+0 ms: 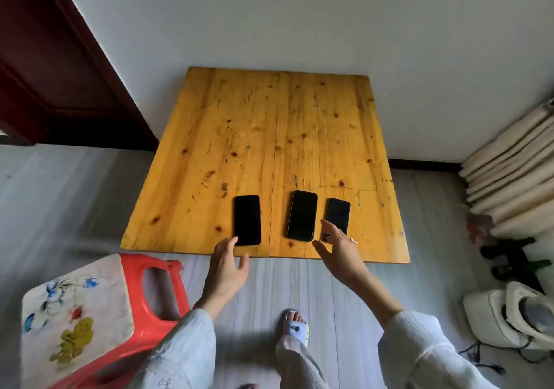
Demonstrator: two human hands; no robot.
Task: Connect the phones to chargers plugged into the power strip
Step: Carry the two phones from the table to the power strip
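Single head-worn wide view, steeply downward onto low wooden table (269, 136), close.

Three phones lie on one wooden table (239, 124): the left phone (247, 220), the middle phone (302, 215) and the right phone (338, 215). There are two hands, the left hand (225, 271) and the right hand (338, 252). One red stool (156, 271) and one foot in a slipper (295, 327) show too
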